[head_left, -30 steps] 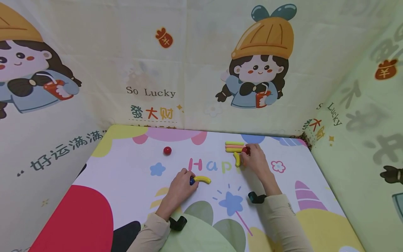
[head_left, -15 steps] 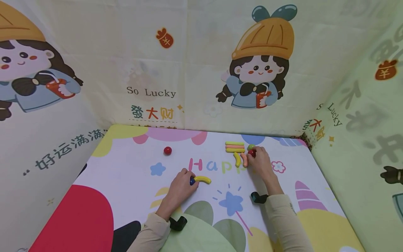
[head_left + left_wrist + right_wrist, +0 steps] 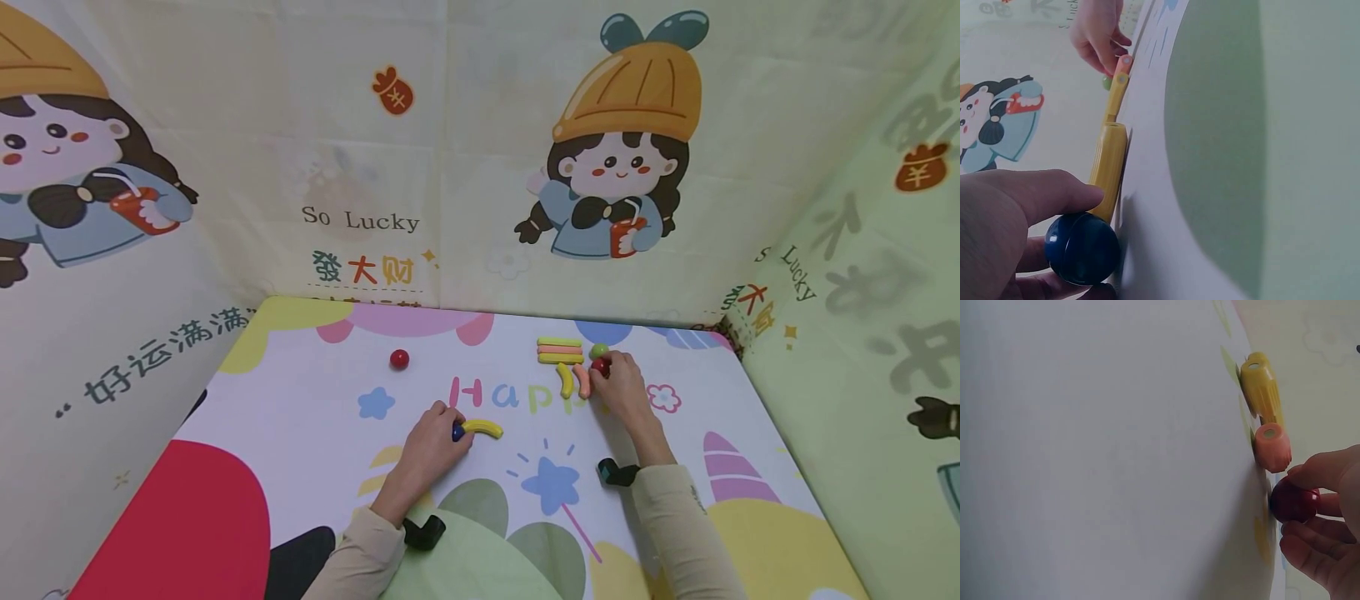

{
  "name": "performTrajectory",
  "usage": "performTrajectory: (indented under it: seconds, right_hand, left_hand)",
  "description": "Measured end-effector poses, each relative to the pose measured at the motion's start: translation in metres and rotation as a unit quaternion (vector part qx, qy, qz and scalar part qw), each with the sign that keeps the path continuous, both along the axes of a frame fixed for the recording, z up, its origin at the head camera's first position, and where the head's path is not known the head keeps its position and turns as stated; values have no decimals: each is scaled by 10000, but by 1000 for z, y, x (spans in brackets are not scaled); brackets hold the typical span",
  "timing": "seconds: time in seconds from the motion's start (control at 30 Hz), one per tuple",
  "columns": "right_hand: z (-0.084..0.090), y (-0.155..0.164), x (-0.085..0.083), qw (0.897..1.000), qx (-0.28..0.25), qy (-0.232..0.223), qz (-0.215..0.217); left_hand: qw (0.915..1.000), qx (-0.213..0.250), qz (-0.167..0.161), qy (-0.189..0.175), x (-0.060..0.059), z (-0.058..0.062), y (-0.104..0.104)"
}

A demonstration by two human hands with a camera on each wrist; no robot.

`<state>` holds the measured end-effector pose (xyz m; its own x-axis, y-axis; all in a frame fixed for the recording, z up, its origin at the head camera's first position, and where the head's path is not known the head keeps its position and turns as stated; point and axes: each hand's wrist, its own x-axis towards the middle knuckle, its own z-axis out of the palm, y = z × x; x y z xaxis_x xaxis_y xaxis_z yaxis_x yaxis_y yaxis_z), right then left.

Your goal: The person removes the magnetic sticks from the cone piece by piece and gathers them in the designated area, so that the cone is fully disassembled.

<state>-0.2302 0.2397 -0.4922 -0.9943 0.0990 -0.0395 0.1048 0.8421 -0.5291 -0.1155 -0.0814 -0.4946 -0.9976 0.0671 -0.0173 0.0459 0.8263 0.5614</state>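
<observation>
In the head view my left hand (image 3: 431, 443) pinches a dark blue ball (image 3: 457, 431) on the table. A curved yellow stick (image 3: 482, 428) lies with one end against that ball; the left wrist view shows my thumb by this end. Farther right, my right hand (image 3: 624, 390) pinches a dark red ball (image 3: 1294, 500) between thumb and fingers. Just behind it sits a green ball (image 3: 598, 351). To its left lie a curved pink stick (image 3: 581, 380) and another curved yellow stick (image 3: 565, 381). Behind these, straight yellow and pink sticks (image 3: 560, 350) lie side by side.
A second red ball (image 3: 399, 359) sits alone at the back left of the printed white table (image 3: 315, 400). Cream printed cloth (image 3: 465, 167) hangs behind the table and along both sides. Each wrist wears a black camera, such as the left wrist camera (image 3: 425, 532).
My right hand has shifted slightly right with the red ball, so the green ball and the curved pink stick now show. My left hand has stayed in place.
</observation>
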Motion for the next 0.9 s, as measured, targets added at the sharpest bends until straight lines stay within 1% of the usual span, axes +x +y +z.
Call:
performTrajectory:
  seconds: [0.1, 0.33, 0.57, 0.73, 0.83, 0.9]
  right_hand:
    - [1, 1, 1, 10000, -26, 34, -29]
    - [6, 3, 5, 9996, 19, 274, 77]
    - [14, -3, 7, 9989, 13, 450, 111]
    - [20, -14, 14, 9965, -154, 720, 392]
    - [20, -24, 18, 9926, -137, 1018, 650]
    - [20, -32, 21, 9904, -158, 1130, 784]
  left_hand:
    - [10000, 18, 0, -26, 0, 0, 0]
    - [9998, 146, 13, -141, 1, -3, -3]
    - [9988, 369, -124, -307, 6, 2, -9]
    - [9982, 345, -230, -431, 8, 6, -11]
    - [9977, 367, -270, -494, 9, 8, -12]
    - [9976, 364, -282, -511, 9, 8, -13]
